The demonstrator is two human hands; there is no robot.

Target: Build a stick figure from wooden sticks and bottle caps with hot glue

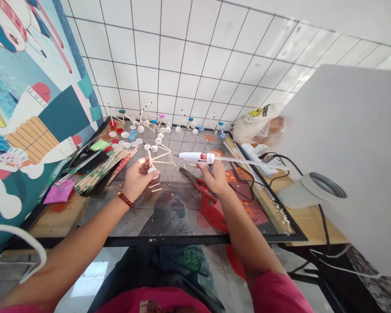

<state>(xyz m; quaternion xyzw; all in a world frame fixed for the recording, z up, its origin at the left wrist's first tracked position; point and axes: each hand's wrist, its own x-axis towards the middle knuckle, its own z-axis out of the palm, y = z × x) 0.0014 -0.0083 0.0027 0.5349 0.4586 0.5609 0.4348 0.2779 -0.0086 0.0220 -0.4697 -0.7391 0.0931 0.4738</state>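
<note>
My left hand pinches a small frame of wooden sticks with white bottle caps at its corners, held a little above the glass table top. In my right hand is a white glue gun, its nozzle pointing left at the frame's right end, with a long clear glue stick out of its back. Whether the nozzle touches the sticks I cannot tell. Red-handled pliers lie below the glue gun, partly hidden by my right forearm.
Several stick-and-cap models stand along the back edge. Loose caps and a bundle of sticks lie left, near pink paper. At right are a plastic bag, a power strip, cables and a grey cylinder.
</note>
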